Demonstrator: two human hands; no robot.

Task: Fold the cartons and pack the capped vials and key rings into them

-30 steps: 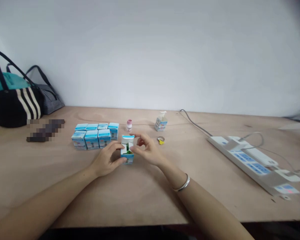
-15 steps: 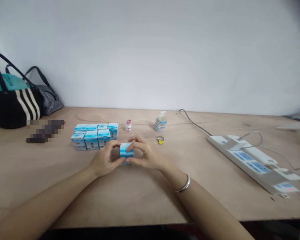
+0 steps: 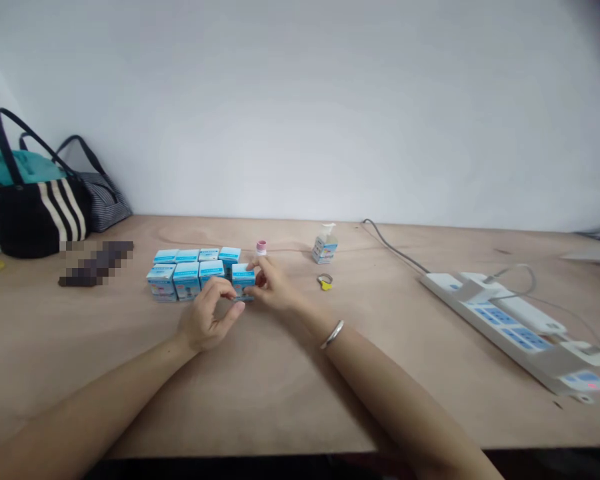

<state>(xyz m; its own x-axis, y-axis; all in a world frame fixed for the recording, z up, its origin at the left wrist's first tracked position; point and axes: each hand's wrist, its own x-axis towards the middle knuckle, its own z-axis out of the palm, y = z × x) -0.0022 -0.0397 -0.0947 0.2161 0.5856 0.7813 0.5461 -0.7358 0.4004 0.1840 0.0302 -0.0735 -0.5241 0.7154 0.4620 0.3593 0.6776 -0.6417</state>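
Observation:
Several small blue-and-white cartons (image 3: 186,280) stand in two tight rows on the plywood table (image 3: 300,400). At the right end of the front row, a matching carton (image 3: 243,281) is pinched by the fingers of my right hand (image 3: 271,285). My left hand (image 3: 209,315) is curled just in front of the row, its thumb tip by the carton's lower corner. A small pink-capped bottle (image 3: 261,248) stands just behind my right fingers.
A pump bottle (image 3: 325,245) and a ring with a yellow tag (image 3: 325,283) lie right of my hands. A white power strip (image 3: 495,327) with cables runs along the right. Two bags (image 3: 37,210) and a pixelated object (image 3: 96,265) are at the left.
The carton, open a second ago, is now closed. It has moved left and back from in front of the rows to the end of the front row, and both hands followed it.

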